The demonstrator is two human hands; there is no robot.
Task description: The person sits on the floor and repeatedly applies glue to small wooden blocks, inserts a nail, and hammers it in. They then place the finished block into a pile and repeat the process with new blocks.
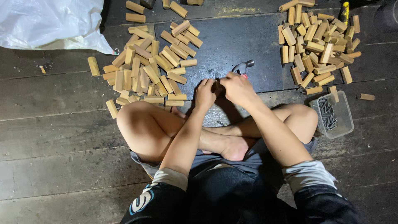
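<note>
Two hands meet at the near edge of a dark board [232, 45] on the floor: left hand [205, 93] and right hand [238, 88] both clenched around something hidden between them. Hammer [243, 67] lies just beyond the right hand. Wooden pegs piled left [149, 68] and right [317, 43]; nail tub [333, 114] beside right knee.

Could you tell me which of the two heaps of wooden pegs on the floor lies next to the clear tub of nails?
The heap by the right hand, at top right. The clear tub of nails sits just below it; the left heap has only a white bag nearby.
</note>
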